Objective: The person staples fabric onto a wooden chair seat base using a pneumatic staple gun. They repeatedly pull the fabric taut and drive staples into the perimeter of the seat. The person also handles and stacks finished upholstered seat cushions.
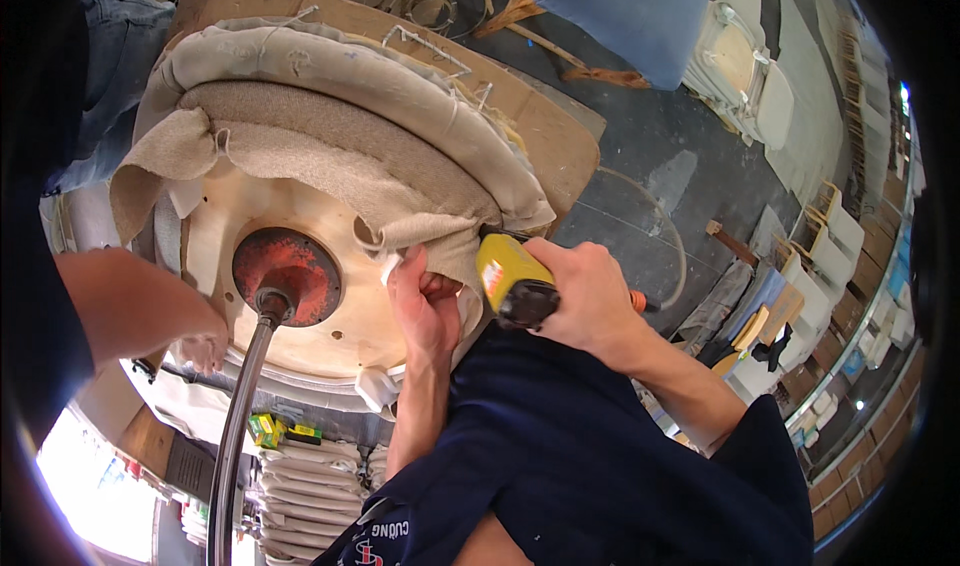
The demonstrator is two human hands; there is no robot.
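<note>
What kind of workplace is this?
Most likely a furniture upholstery workshop: beige fabric draped around a curved padded piece, a yellow staple gun in the right hand, and a blue upholstered chair nearby.

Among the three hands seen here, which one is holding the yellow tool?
The person's right hand holds the yellow tool; the left hand is at the beige fabric, and the co-worker's hand, farthest left, shows no tool.
</note>
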